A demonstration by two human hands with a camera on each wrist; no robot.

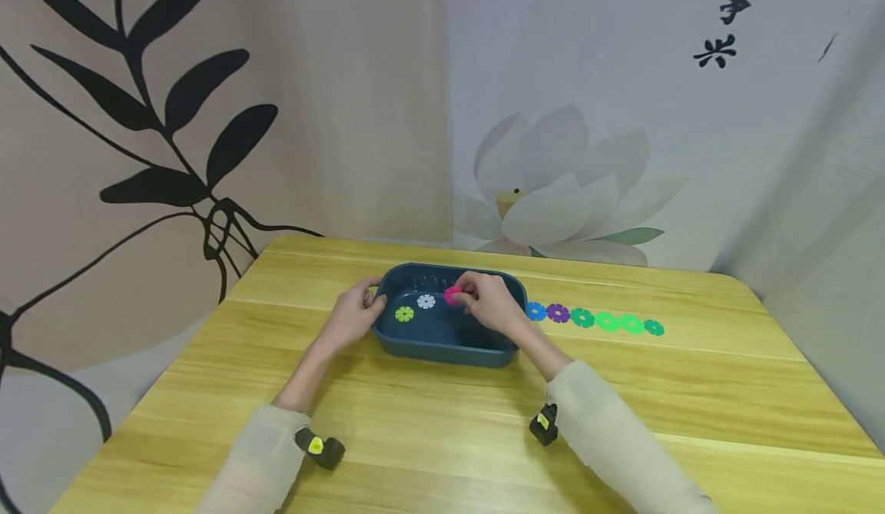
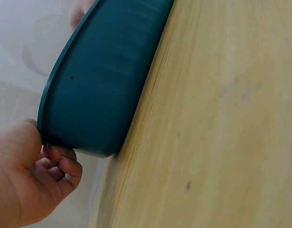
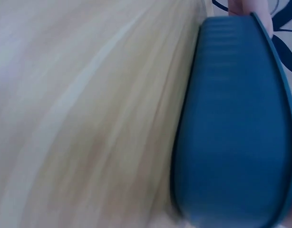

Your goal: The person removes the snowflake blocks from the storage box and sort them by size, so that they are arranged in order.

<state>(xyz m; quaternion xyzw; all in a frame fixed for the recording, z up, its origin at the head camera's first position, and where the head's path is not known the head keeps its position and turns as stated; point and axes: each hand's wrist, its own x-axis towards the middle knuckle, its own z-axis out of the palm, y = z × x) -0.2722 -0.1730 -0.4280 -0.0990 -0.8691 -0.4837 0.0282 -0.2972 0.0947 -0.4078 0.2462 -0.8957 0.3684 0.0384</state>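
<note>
Left hand (image 1: pixel 351 314) at the tray's left end: thumb over the rim, fingers curled against the outside of the wall, pinching the edge. Left forearm comes up from the lower left, slanting inward, wrist low by the table (image 1: pixel 415 429). Tray (image 1: pixel 442 352) is dark blue, sits flat on the table, long side facing the person.

Right hand (image 1: pixel 489 301) is over the tray, back of the hand up, wrist bent down a little. Its fingers are together, thumb and fingertips pinching the pink disc (image 1: pixel 452 295). Pink disc is above the tray's middle, toward the back; can't tell from here if it touches the bottom. Right forearm crosses the tray's right end on a diagonal.

White disc (image 1: pixel 425 301) and lime disc (image 1: pixel 404 314) lie loose in the tray, left half, apart from each other. Outside, right of the tray, a row on the table: blue disc (image 1: pixel 535 311) nearest the tray, then purple disc (image 1: pixel 558 313), teal disc (image 1: pixel 583 318), two bright green discs (image 1: pixel 608 321), small teal disc (image 1: pixel 654 327) last. Pale sleeves (image 1: pixel 615 429) on both arms, black camera at each wrist.
</note>
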